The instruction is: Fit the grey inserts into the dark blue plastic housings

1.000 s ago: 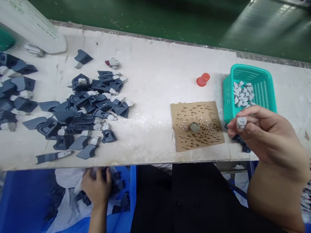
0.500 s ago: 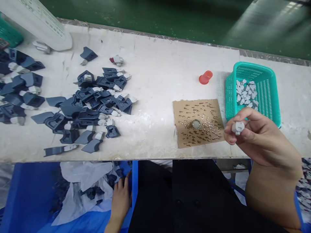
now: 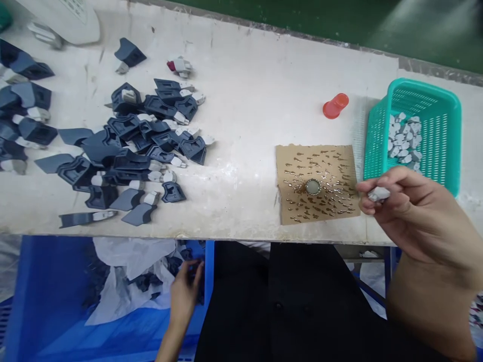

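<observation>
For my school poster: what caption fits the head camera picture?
Right hand pinches a small grey part; left hand reaches into the blue bin.

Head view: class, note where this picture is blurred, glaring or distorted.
Head view: the left hand down in the blue bin is motion-blurred; the green surface behind the table shows streaky glare; the table's edges bow from lens distortion; the right hand and its small grey part are slightly soft.

One head-worn camera looks steeply down, close over the worktable (image 3: 241,100) edge and lap.

Red cap (image 3: 335,106) on white table (image 3: 245,90); perforated cardboard (image 3: 316,183); teal basket (image 3: 445,100) at right.
</observation>
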`<act>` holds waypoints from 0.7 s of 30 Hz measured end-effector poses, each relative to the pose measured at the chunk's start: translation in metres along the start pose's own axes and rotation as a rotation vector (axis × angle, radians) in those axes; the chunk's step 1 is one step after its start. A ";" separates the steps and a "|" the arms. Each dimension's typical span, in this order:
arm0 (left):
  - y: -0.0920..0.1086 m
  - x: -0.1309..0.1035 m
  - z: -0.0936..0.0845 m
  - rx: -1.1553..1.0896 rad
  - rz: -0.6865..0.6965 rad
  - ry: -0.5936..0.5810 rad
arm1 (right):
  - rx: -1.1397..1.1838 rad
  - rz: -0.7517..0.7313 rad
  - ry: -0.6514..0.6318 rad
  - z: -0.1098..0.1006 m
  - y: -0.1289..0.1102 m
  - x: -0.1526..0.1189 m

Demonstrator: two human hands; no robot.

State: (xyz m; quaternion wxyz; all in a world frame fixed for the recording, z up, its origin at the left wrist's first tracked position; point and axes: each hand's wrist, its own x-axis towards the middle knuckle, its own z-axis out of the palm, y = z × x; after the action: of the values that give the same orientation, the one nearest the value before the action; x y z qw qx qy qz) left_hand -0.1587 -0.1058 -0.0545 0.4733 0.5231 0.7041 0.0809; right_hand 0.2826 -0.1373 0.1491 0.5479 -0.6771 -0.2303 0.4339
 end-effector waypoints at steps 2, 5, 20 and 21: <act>0.010 0.002 -0.014 -0.099 -0.073 0.102 | -0.101 -0.081 0.081 0.003 0.001 -0.002; 0.042 -0.008 -0.037 -0.266 -0.114 0.217 | -0.302 -0.172 0.167 0.009 0.006 -0.003; 0.235 -0.042 0.053 -1.382 -0.041 -0.855 | -1.084 -0.654 0.082 0.016 0.034 0.012; 0.237 -0.041 0.055 -1.411 -0.060 -0.882 | -1.055 -0.619 0.116 0.016 0.034 0.011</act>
State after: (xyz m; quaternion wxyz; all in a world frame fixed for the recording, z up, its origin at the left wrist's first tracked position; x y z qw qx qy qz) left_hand 0.0397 -0.0561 0.0841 0.9245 0.0682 0.2517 0.2782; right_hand 0.2688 -0.1301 0.1132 0.2512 -0.7812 -0.5697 0.0448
